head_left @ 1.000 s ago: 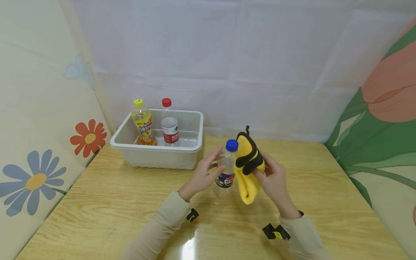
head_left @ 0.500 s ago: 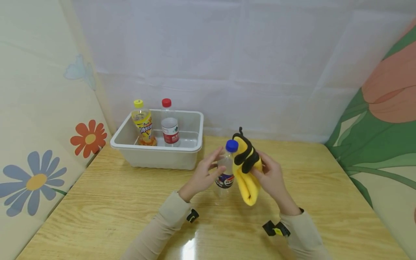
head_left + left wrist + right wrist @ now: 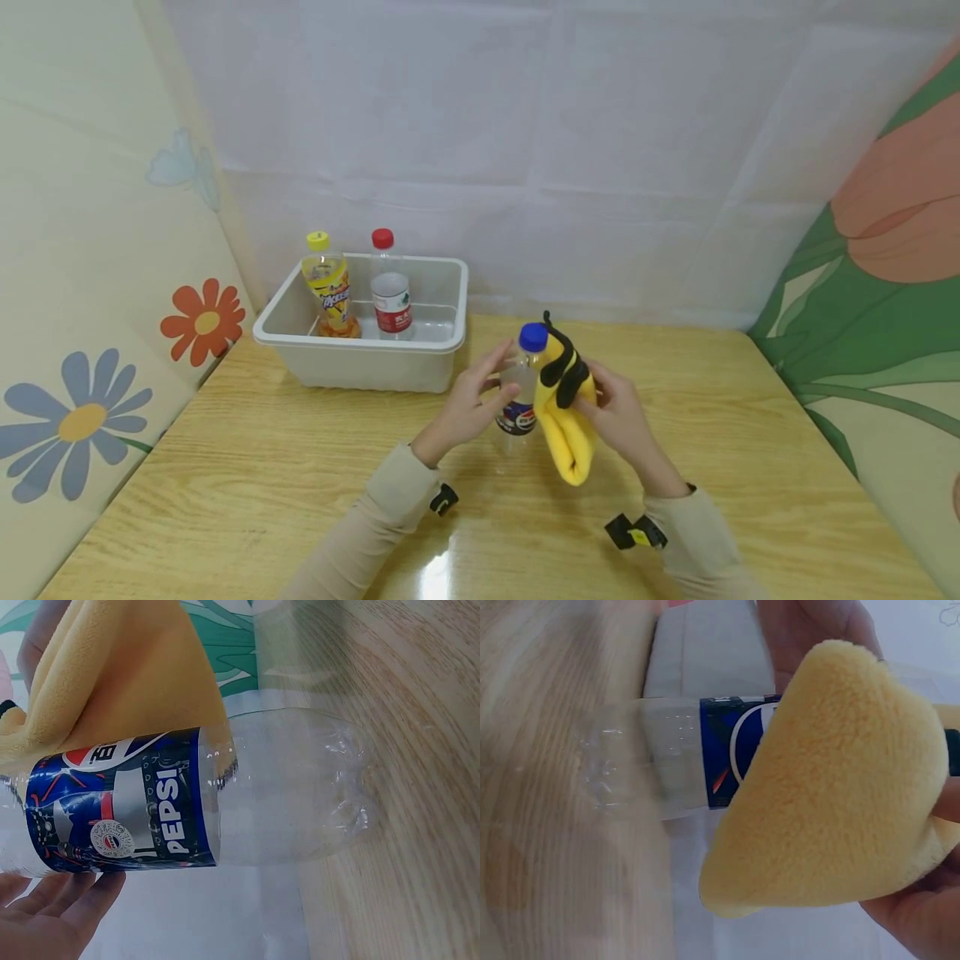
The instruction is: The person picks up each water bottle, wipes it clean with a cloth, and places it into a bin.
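My left hand (image 3: 468, 404) holds a clear plastic Pepsi bottle (image 3: 517, 417), thumb on the near side and fingers behind. The bottle is upright with a blue cap (image 3: 533, 337); whether its base touches the tabletop I cannot tell. Its dark blue label (image 3: 127, 802) faces the left wrist camera. On the bottle's right, my right hand (image 3: 618, 412) pinches a folded yellow fleecy cloth (image 3: 566, 442) with black trim. In the right wrist view the cloth (image 3: 832, 787) covers the label's upper part and lies close against the bottle.
A light grey plastic bin (image 3: 375, 362) stands at the back left of the wooden table (image 3: 300, 500). Inside it are a yellow-capped bottle (image 3: 330, 287) and a red-capped bottle (image 3: 392, 300). A white sheet (image 3: 600, 167) hangs behind, with flower-printed panels (image 3: 885, 358) at both sides.
My right hand has brought the cloth left and slightly down, from beside the bottle to up against its right side. The left hand and the bottle have stayed in place.
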### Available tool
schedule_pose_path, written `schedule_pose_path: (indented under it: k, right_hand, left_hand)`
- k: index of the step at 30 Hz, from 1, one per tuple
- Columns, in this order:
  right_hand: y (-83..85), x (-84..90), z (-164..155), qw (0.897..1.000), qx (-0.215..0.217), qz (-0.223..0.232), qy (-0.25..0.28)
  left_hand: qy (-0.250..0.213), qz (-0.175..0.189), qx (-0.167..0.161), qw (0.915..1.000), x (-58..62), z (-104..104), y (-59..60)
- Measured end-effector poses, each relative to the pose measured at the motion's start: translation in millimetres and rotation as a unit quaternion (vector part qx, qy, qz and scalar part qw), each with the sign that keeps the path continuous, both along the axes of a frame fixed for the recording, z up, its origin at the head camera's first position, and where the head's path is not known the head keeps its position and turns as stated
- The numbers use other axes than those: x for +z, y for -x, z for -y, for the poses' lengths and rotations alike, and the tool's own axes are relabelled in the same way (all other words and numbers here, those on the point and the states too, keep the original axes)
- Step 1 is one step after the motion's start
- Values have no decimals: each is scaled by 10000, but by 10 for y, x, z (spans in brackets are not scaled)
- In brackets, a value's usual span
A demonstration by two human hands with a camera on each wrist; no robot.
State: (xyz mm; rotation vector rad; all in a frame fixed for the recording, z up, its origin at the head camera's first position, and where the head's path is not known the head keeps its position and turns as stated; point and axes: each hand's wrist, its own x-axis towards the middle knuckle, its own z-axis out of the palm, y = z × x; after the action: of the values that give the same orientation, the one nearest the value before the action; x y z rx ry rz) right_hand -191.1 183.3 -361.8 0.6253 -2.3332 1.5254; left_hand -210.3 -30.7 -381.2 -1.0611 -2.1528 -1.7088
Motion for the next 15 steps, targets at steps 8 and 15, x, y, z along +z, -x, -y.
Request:
schedule_pose_path:
  k: [8, 15]
  right_hand:
    - [-14, -82, 31, 9996, -107, 231, -82]
    - [-4, -164, 43, 9988, -170, 409, -207]
  left_hand:
    - [-19, -14, -17, 10000, -61, 14, 35]
    - [-44, 12, -45, 10000, -59, 15, 37]
